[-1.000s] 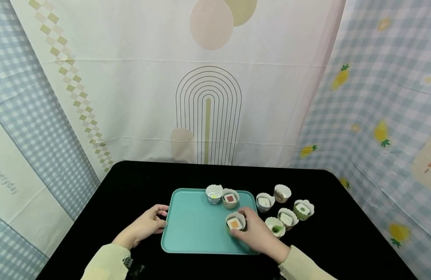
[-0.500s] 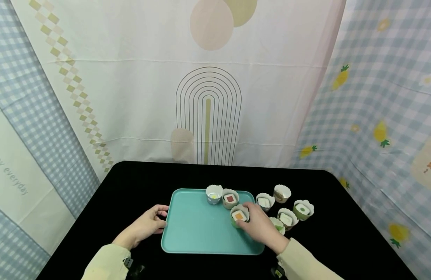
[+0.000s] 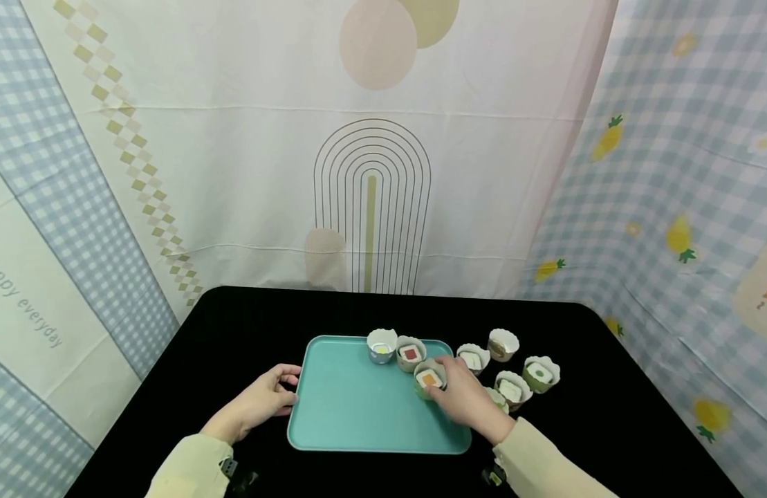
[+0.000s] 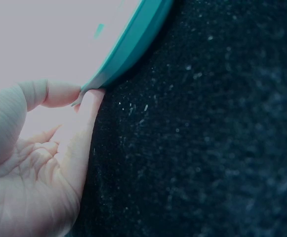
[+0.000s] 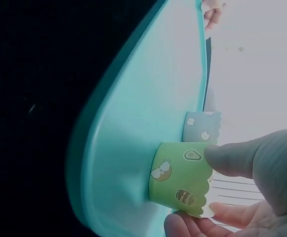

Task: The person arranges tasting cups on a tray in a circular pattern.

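A teal tray (image 3: 352,408) lies on the black table. Its left rim is pinched between the thumb and finger of my left hand (image 3: 265,398); the tray corner (image 4: 118,54) shows at those fingertips in the left wrist view. My right hand (image 3: 464,394) holds a green paper baking cup (image 5: 180,175) by its sides, over the tray's right part. Inside that cup sits a white square piece with an orange centre (image 3: 429,379). Just behind it on the tray stand a cup with a red-centred piece (image 3: 411,354) and a blue cup with something yellow inside (image 3: 381,346).
Right of the tray stand several more paper cups: a grey one (image 3: 473,358), a brown one (image 3: 503,344), a green one (image 3: 541,373) and another with a pale piece (image 3: 512,389). One green cup (image 3: 498,400) is partly behind my right hand. Printed cloth hangs beyond the table.
My right hand has moved the green baking cup back and slightly right across the tray, up near the red-centred cup. My left hand has stayed at the tray's rim.
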{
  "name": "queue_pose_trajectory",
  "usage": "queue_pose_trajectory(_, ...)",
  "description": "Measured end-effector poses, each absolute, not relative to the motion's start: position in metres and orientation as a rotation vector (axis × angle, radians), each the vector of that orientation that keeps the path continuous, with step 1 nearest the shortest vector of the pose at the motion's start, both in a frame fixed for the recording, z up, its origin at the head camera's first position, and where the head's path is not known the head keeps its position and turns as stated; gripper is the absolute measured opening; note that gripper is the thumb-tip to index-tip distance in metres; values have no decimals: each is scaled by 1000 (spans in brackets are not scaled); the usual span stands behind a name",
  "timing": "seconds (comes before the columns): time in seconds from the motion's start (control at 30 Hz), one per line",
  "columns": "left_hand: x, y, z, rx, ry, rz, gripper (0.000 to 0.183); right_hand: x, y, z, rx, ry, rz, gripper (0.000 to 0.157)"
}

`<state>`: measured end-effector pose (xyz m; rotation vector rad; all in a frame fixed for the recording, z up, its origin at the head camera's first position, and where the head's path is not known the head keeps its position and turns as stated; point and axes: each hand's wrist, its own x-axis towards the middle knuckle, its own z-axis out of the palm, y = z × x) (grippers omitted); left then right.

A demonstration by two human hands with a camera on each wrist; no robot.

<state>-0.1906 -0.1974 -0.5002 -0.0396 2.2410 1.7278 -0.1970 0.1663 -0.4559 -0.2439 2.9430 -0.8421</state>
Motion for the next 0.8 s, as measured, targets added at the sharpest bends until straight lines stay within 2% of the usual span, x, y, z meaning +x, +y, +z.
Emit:
queue_pose_trajectory(0.4,-191,-197,-503,-62,2249,1722,51,-195,174,-453,-313,2925,-991,63)
queue_pose_trajectory(0.67,-192,-196,-505,-78,2273,1724,50,-192,203,-430,-325,2897,-1047,53)
queue_pose_trajectory(0.8,-191,-196,-506,-77,2281,1720,51,-191,221,-424,-306,2898,-982,57)
